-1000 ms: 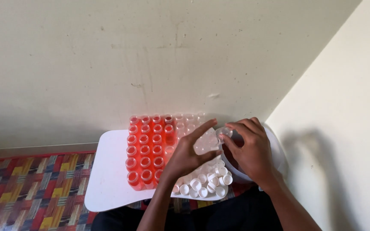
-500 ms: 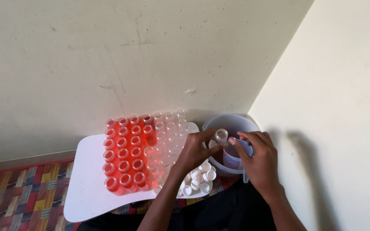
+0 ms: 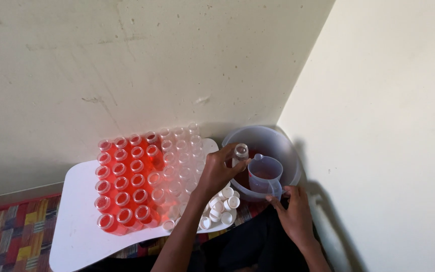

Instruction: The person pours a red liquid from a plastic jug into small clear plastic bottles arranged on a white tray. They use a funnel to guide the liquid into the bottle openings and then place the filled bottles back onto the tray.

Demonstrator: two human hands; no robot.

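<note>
Left hand [image 3: 217, 174] clamped on empty vial [image 3: 240, 152], upright, over bowl [image 3: 288, 151] rim. Jug [image 3: 264, 175] just right of vial; right hand [image 3: 290, 211] grips its handle, just below it.

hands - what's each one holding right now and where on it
The left hand grips a small clear bottle by its body. The right hand holds the small measuring jug at its handle side.
</note>
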